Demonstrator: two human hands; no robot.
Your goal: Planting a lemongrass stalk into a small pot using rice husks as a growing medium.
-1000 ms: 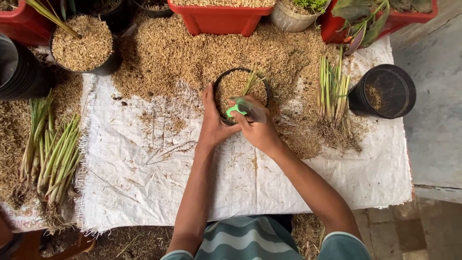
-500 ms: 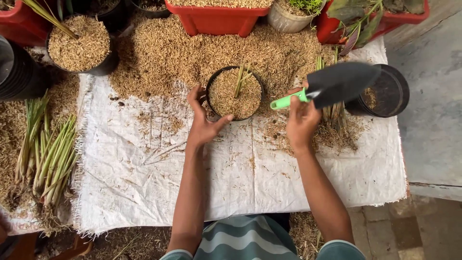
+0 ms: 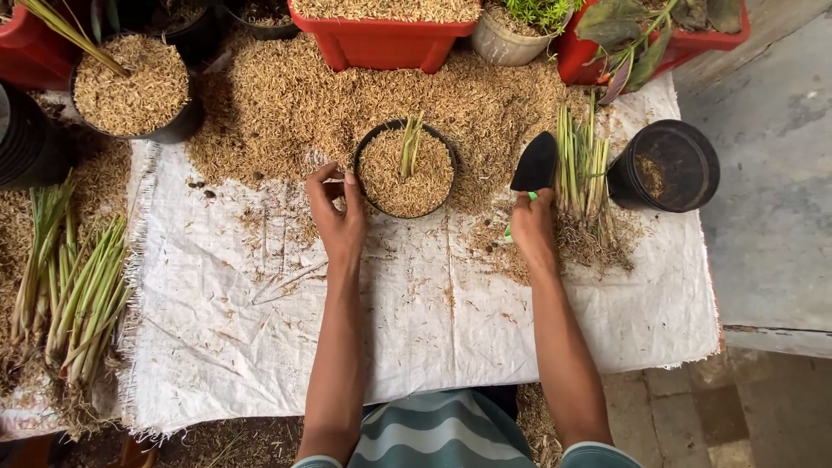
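Beside the husk-filled black pot (image 3: 405, 169), your right hand (image 3: 533, 227) grips the trowel (image 3: 532, 169) (blade up, pointing away); left hand (image 3: 336, 217) open.

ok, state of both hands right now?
Left hand: open, beside the filled pot.
Right hand: closed on the trowel.

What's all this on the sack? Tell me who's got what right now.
A person is potting seedlings in husk. Their left hand rests against the black pot, filled with husk and holding an upright green shoot. Their right hand grips a green-handled black trowel beside a bundle of seedlings on the white sack.
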